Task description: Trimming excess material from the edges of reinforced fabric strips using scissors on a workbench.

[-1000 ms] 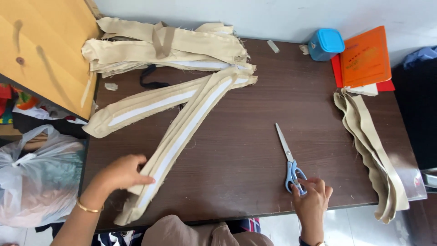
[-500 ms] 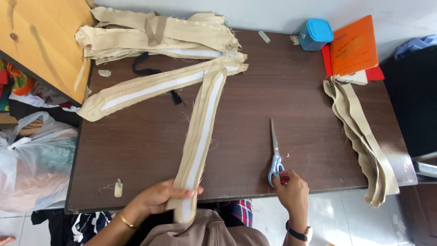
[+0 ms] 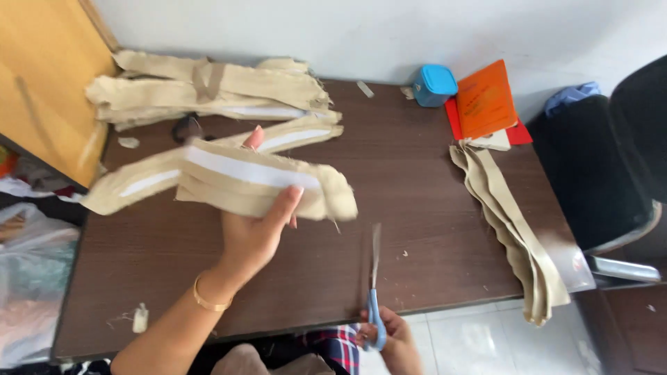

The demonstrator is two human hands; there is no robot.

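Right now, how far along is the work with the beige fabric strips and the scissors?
Done, it seems: a stack of beige strips hangs over the table's right edge. In hand: the left hand lifts a folded strip with a white band; the right hand holds blue-handled scissors at the near edge. Left: a pile of strips at the far left, apparently untouched.

free: bare table (image 3: 431,201) centre | blocked: fabric pile (image 3: 208,90) far-left, strip stack (image 3: 514,229) right edge, blue box (image 3: 434,85) rear
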